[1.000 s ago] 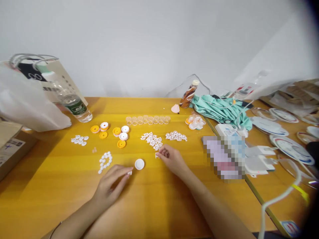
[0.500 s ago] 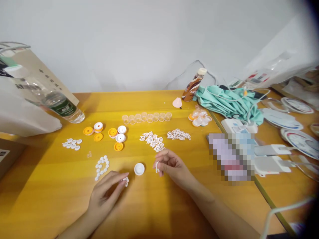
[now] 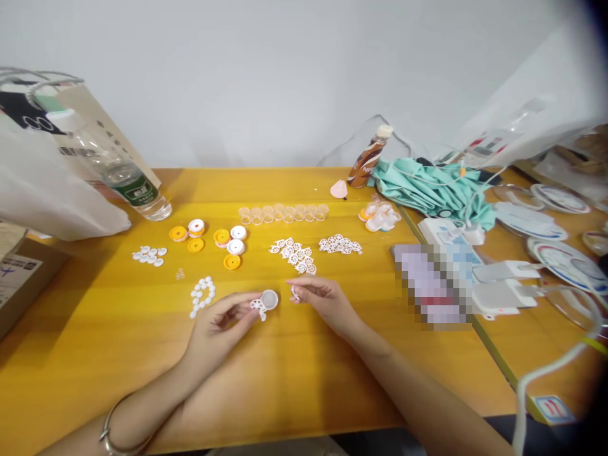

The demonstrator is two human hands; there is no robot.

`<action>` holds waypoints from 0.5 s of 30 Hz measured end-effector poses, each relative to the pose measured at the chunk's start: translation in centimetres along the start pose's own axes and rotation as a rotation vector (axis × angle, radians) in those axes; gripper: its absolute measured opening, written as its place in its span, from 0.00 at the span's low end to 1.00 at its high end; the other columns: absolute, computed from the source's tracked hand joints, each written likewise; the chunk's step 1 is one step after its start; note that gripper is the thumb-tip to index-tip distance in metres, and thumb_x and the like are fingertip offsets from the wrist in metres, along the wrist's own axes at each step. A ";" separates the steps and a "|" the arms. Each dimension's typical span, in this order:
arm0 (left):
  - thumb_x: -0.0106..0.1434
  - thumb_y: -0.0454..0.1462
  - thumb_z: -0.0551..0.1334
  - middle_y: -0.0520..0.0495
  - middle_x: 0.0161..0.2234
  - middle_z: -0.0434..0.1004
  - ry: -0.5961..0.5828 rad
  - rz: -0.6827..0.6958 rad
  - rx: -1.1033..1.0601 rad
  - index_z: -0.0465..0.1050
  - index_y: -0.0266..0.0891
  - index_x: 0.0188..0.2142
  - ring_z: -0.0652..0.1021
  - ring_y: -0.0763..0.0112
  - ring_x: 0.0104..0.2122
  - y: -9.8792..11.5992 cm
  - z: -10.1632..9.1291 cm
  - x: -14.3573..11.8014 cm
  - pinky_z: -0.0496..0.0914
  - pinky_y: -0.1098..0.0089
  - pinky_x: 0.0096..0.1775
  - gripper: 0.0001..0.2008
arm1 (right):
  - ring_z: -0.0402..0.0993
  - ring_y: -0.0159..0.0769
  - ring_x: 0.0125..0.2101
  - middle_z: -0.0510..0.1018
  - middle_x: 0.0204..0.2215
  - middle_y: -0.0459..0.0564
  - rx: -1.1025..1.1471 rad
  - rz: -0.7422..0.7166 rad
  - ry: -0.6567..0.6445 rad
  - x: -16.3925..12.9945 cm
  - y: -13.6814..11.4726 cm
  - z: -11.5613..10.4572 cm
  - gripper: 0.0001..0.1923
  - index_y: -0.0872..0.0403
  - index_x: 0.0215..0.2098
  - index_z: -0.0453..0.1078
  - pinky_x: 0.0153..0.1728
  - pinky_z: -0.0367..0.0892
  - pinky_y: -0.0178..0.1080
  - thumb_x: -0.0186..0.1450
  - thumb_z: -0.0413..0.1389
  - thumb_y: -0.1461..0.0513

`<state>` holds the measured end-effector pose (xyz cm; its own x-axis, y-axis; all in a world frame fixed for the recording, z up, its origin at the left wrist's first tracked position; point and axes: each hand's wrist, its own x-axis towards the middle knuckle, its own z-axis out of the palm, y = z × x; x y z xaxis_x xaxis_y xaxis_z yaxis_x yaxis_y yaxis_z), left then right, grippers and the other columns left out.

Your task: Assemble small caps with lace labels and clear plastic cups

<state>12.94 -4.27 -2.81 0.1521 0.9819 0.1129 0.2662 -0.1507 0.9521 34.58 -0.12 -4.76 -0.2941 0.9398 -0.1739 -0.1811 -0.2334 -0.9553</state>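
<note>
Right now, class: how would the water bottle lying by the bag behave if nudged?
The bottle lies on its side, round-bodied, so it would probably roll. Clear and seemingly part-full, it likely feels fairly light and its contents may slosh.

Open table near, parts crowding farther out

Bare table (image 3: pixel 294 373) lies open around both forearms; farther out, white cut-outs (image 3: pixel 294 254), orange and white caps (image 3: pixel 223 244) and clear cups (image 3: pixel 284 213) crowd the way, with chargers (image 3: pixel 494 294) blocking the right.

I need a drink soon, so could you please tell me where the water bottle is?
The water bottle lies tilted at the table's far left, against the white bag, just beyond the orange caps.
</note>
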 end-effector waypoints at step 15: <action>0.59 0.34 0.61 0.46 0.32 0.77 -0.125 -0.029 -0.134 0.74 0.38 0.45 0.76 0.74 0.30 -0.6 1.3 0.6 0.72 0.73 0.33 0.14 | 0.74 0.32 0.29 0.78 0.27 0.46 -0.064 -0.128 0.180 -0.6 -0.5 0.8 0.08 0.52 0.27 0.73 0.37 0.71 0.39 0.54 0.62 0.57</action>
<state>14.14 -3.70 -3.64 0.2656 0.9624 0.0569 0.1439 -0.0979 0.9847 34.10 -0.78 -4.01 -0.0991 0.9915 -0.0843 -0.1443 -0.0982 -0.9847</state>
